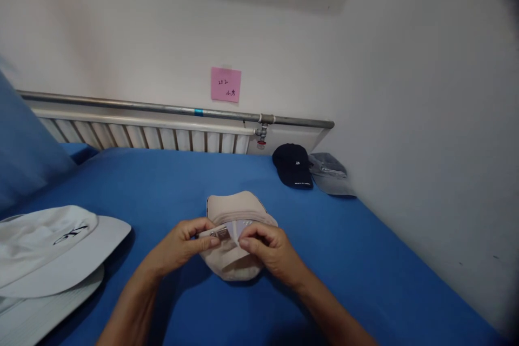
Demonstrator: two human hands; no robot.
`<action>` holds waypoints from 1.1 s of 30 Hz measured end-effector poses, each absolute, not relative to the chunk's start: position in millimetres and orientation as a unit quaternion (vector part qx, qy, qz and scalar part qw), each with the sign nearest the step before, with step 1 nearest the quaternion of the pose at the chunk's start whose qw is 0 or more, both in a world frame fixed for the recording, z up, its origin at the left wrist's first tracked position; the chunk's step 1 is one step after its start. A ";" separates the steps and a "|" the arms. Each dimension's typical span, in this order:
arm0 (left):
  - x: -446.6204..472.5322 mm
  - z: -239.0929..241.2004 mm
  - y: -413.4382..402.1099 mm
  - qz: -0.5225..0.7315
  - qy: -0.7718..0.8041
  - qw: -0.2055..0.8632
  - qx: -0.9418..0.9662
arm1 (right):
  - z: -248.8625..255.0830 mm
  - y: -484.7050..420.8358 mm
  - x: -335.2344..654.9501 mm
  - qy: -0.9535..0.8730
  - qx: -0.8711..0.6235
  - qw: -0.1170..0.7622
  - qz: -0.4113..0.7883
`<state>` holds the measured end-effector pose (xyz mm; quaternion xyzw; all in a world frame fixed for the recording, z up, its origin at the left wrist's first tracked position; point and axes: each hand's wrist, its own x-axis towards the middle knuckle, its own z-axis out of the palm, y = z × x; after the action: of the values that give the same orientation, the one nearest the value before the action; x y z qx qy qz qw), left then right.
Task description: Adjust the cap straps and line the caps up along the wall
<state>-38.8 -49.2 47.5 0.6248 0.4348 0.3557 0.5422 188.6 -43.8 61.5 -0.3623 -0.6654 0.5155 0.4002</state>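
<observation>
A beige baseball cap (pixel 237 205) lies upside down on the blue-covered surface (pixel 162 184), its brim pointing away from me and its inside showing. My left hand (pixel 192 240) pinches the left side of the cap's rim between thumb and fingers, beside a small dark label (pixel 223 233). On the opposite side, my right hand (pixel 270 248) is closed on the rim or inner band. The fingertips of both hands partly hide the cap's edge.
White caps (pixel 81 251) are stacked at the left. A black cap (pixel 292 165) and a grey cap (pixel 332 174) rest at the back right near the wall. Behind the surface are a radiator (pixel 162 138), a metal pipe (pixel 162 108) and a pink note (pixel 226 85).
</observation>
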 end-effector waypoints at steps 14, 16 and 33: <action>-46.2 48.5 -48.8 0.303 0.376 0.592 0.645 | 19.0 -28.5 183.0 -0.455 -0.358 0.532 0.618; -46.3 50.8 -49.1 0.293 0.381 0.582 0.655 | 19.7 -31.3 180.7 -0.479 -0.343 0.514 0.624; -31.9 40.8 -46.6 0.270 0.405 0.601 0.634 | 38.4 -38.1 180.5 -0.666 -0.379 0.357 0.534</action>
<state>-31.9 -46.6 40.8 0.6342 0.4049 0.2703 0.6006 180.5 -38.1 38.4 -0.3793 -0.6660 0.5339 0.3570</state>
